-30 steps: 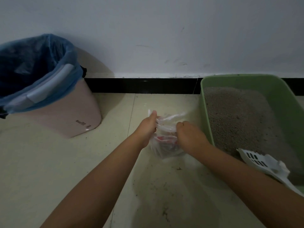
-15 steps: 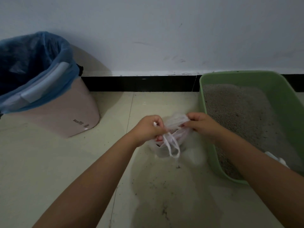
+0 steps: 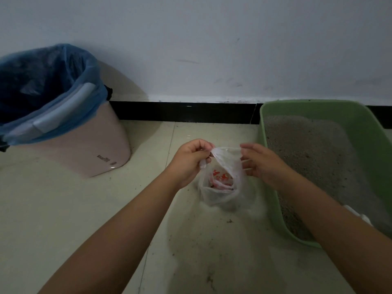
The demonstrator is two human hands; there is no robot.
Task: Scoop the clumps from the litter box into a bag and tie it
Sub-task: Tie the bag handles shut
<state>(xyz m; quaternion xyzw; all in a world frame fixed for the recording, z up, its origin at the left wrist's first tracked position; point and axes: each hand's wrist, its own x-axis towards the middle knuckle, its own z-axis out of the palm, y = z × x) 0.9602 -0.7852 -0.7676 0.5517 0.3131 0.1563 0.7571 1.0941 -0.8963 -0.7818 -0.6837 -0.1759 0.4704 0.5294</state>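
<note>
A small clear plastic bag [image 3: 222, 187] with red print hangs just above the tiled floor, between my hands. My left hand [image 3: 189, 162] pinches the bag's top edge on the left. My right hand [image 3: 262, 164] grips the other side of the top, its handle loops round the fingers. The green litter box [image 3: 371, 132] stands on the right against the wall, filled with grey litter [image 3: 314, 158]. A white scoop [image 3: 358, 215] lies in the box, mostly hidden by my right forearm.
A pink bin [image 3: 89, 153] lined with a blue bag [image 3: 48, 85] leans at the left by the wall. Scattered litter grains and smudges mark the floor [image 3: 201, 251] near me. A black skirting strip runs along the wall.
Both hands have lifted the bag off the floor and pulled its top apart, so it now hangs open-mouthed between them. The view has shifted slightly left.
</note>
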